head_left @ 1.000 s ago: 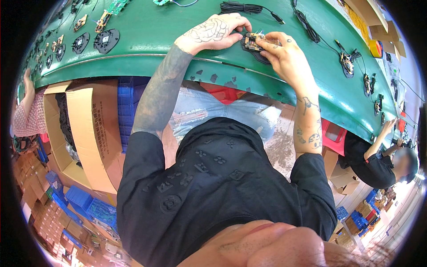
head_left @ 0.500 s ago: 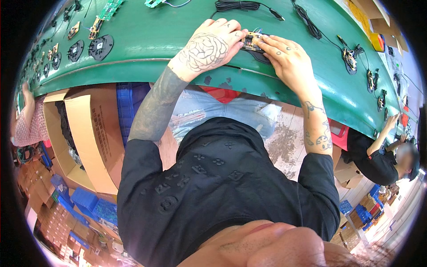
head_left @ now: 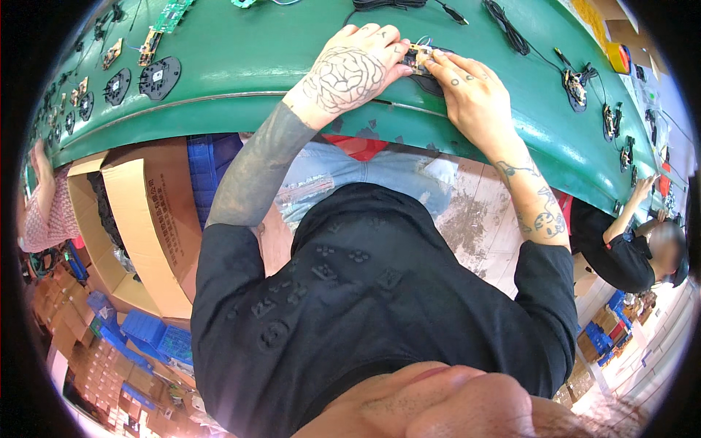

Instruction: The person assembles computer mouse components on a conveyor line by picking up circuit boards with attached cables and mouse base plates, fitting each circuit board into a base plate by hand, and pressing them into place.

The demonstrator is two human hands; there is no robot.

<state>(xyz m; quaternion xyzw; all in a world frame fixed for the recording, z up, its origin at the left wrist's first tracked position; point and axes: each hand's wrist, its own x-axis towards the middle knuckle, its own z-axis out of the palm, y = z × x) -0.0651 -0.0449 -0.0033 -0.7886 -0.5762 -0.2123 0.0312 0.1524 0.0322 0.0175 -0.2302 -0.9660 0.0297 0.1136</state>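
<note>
Between my hands is a small tan circuit board (head_left: 418, 58) with components and thin wires, sitting over a rounded black plastic base (head_left: 428, 85). My left hand (head_left: 356, 71) is closed, with thumb and fingertips pinching the board's left end. At the other end, the fingers of my right hand (head_left: 471, 89) bend down and grip the board's right side. Those fingers hide part of both the board and the base. Both pieces are at the near side of the green work surface (head_left: 241, 69).
Left along the surface lie black plastic bases (head_left: 160, 77) and green circuit boards (head_left: 174, 14). Coiled black cables (head_left: 506, 28) lie beyond and right, with wired assemblies (head_left: 575, 92). An open cardboard box (head_left: 139, 226) stands below left. Other people (head_left: 621, 244) are at both sides.
My right forearm has swung outward to the right, and its hand has shifted slightly. Both hands keep hold of the board. The whole view has tilted a little.
</note>
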